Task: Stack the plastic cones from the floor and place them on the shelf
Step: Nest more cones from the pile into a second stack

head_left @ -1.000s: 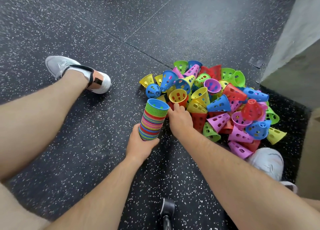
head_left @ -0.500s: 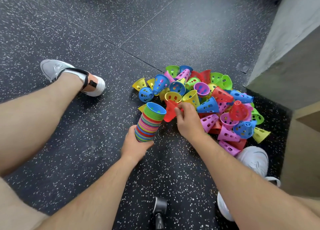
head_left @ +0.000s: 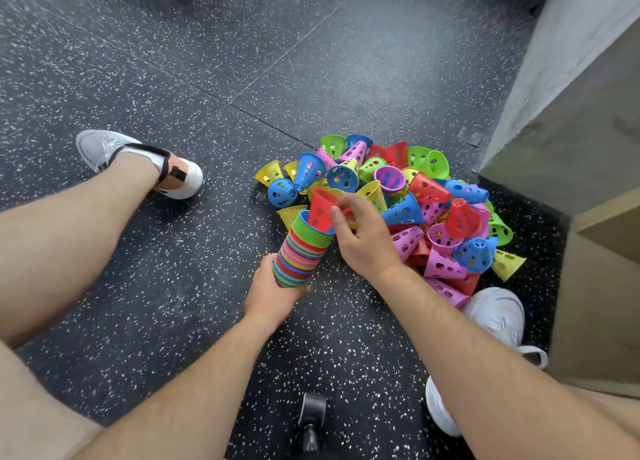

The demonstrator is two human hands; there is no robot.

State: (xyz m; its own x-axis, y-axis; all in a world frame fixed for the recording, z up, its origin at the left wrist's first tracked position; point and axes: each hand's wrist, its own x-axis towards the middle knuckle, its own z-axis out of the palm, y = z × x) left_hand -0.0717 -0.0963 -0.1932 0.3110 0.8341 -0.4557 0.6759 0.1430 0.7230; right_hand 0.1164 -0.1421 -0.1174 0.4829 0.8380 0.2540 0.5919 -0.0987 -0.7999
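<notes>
Left hand (head_left: 273,297) grips the base of the cone stack (head_left: 304,252), tilted off the floor (head_left: 173,286). Right hand (head_left: 363,241) pinches a red cone (head_left: 320,210) at the stack's mouth (seemingly partly in). Cone pile (head_left: 433,217) just beside. White shoe (head_left: 498,316) markings too blurred to read.

Nothing here can be read: no lettering, number or brand mark is legible on the heap of cones (head_left: 403,213), the stack of cones (head_left: 300,253), the red cone (head_left: 320,210), the grey shoe (head_left: 101,146), the white shoe (head_left: 496,312) or the speckled floor (head_left: 173,61).
</notes>
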